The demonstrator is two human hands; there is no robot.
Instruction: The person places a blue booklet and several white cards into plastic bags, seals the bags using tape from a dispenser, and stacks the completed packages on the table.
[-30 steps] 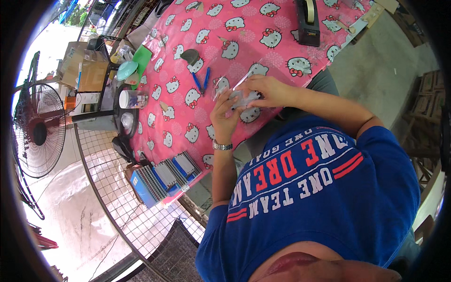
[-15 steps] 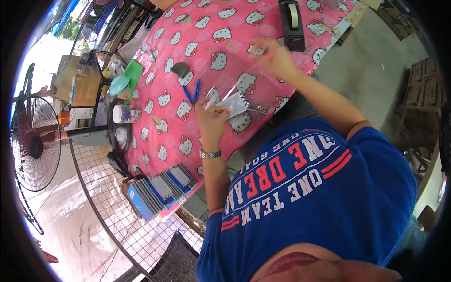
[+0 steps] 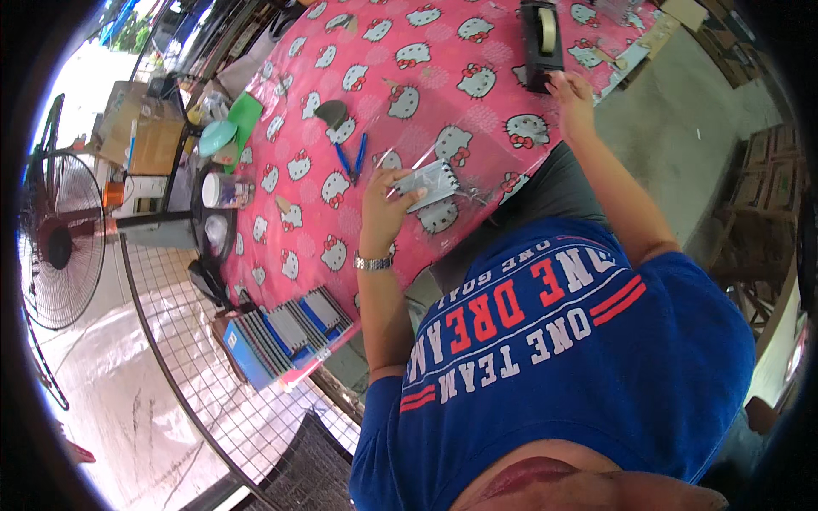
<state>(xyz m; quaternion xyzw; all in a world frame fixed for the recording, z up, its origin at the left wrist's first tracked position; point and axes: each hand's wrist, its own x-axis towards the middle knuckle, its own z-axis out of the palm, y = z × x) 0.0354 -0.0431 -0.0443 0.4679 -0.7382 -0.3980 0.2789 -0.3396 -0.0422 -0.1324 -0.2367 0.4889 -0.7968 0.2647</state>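
Note:
My left hand [image 3: 385,206] is closed on a small white spiral notepad [image 3: 431,182], thumb on top, holding it against the table. Clear plastic film [image 3: 486,162] lies around the notepad and spreads to its right. At the table's right side, my right hand [image 3: 574,104] has its fingertips bent together at the near end of a black tape dispenser [image 3: 543,51]. Any tape between those fingers is too small to make out. Blue-handled pliers or nippers [image 3: 351,160] lie just beyond my left hand, with a dark grey rounded piece [image 3: 331,112] behind them.
A pink cartoon-print cloth [image 3: 324,204] covers the table. Several blue spiral notebooks [image 3: 281,336] stand in a row at its near left corner. A white tub [image 3: 223,190] and a teal bowl [image 3: 217,136] sit on the left, near a standing fan [image 3: 60,245].
My right hand has moved from above the plastic film rightward to the near end of the tape dispenser. My left hand stays on the notepad. The whole view has shifted slightly.

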